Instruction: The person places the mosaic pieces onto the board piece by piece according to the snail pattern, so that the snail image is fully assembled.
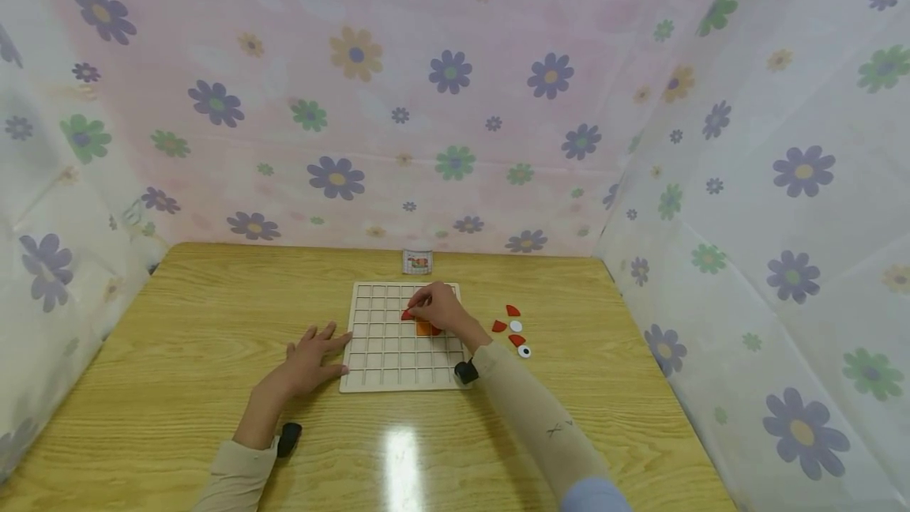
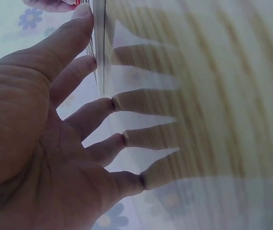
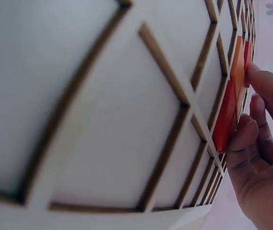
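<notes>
A pale wooden board with a raised grid [image 1: 377, 362] lies on the table. My right hand [image 1: 442, 308] is over its upper right part, thumb and fingertips pinching a small red quarter-round piece [image 1: 407, 314] at the grid. Next to that piece sits an orange square piece [image 1: 423, 329], and another red piece [image 3: 225, 117] shows beside the orange in the right wrist view; the hand partly covers these in the head view. Fingers spread, my left hand [image 1: 313, 358] rests on the table, thumb and index finger touching the board's left edge.
Right of the board lie several loose pieces: red quarter-rounds [image 1: 513, 310], a white disc [image 1: 516, 326] and a white disc with a black dot [image 1: 524, 352]. A small picture card [image 1: 417, 261] lies behind the board. Flowered sheets [image 1: 398, 101] enclose the table's back and sides.
</notes>
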`<state>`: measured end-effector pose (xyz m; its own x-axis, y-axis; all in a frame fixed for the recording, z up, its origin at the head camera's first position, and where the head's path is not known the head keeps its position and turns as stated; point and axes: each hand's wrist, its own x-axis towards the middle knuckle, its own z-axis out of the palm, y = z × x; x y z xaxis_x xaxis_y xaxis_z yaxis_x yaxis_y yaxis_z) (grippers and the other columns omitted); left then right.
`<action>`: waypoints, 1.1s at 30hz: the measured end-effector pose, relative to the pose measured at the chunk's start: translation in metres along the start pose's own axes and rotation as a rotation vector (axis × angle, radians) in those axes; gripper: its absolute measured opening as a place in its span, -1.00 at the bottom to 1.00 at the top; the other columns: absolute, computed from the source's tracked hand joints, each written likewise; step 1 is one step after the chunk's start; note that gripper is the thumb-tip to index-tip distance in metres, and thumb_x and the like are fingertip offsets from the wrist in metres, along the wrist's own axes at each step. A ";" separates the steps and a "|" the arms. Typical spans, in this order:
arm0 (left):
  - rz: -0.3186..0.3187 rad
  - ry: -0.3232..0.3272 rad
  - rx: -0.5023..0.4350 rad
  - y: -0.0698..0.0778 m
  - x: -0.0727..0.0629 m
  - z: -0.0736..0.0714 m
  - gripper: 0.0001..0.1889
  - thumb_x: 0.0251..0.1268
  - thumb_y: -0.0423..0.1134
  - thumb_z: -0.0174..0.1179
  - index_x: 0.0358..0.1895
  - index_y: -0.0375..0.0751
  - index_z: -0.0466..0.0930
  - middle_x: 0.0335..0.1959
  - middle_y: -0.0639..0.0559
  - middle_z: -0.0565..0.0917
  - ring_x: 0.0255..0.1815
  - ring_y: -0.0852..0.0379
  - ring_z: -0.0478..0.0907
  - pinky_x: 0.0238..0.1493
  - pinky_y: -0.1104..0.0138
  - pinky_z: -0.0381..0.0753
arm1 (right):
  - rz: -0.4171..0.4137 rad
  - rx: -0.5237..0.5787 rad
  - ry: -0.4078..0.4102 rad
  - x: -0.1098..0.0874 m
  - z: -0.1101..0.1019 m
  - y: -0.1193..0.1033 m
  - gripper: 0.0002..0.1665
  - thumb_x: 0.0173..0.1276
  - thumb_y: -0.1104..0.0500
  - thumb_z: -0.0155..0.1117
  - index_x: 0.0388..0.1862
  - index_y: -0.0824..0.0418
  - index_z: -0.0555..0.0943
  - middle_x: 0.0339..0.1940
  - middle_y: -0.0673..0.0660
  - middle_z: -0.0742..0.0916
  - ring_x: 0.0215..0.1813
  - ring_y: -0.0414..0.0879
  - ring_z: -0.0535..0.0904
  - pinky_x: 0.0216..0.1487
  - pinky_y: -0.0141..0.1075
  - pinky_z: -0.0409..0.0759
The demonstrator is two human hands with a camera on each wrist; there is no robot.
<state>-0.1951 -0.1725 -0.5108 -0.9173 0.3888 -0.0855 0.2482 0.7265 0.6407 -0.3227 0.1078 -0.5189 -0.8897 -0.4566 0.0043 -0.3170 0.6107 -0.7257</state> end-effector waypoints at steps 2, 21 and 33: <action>0.002 0.000 0.002 0.000 0.000 0.000 -0.35 0.38 -0.16 0.32 0.46 -0.32 0.40 0.52 -0.59 0.12 0.50 -0.72 -0.11 0.20 -0.65 -0.10 | 0.005 -0.008 -0.018 0.001 -0.001 0.000 -0.91 0.39 0.23 0.41 -0.25 0.21 0.82 -0.27 0.10 0.79 -0.42 -0.16 0.56 -0.36 -0.35 0.55; -0.003 0.003 0.011 -0.002 0.000 0.002 -0.35 0.39 -0.13 0.31 0.46 -0.31 0.40 0.52 -0.58 0.12 0.50 -0.71 -0.10 0.20 -0.65 -0.09 | -0.147 0.015 0.052 -0.025 -0.057 -0.007 -0.76 0.45 0.21 0.35 -0.04 0.34 0.76 -0.04 0.20 0.77 -0.19 -0.04 0.62 -0.18 -0.28 0.60; 0.010 0.010 0.009 -0.005 0.001 0.004 -0.35 0.40 -0.13 0.31 0.46 -0.32 0.40 0.51 -0.60 0.12 0.49 -0.73 -0.10 0.17 -0.67 -0.11 | 0.123 -0.047 0.174 -0.115 -0.099 0.061 -0.75 0.39 0.26 0.39 -0.01 0.35 0.71 -0.02 0.26 0.71 -0.16 0.02 0.62 -0.21 -0.24 0.62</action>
<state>-0.1958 -0.1737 -0.5171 -0.9178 0.3907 -0.0713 0.2604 0.7277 0.6345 -0.2718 0.2613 -0.4956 -0.9645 -0.2610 0.0395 -0.2141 0.6861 -0.6953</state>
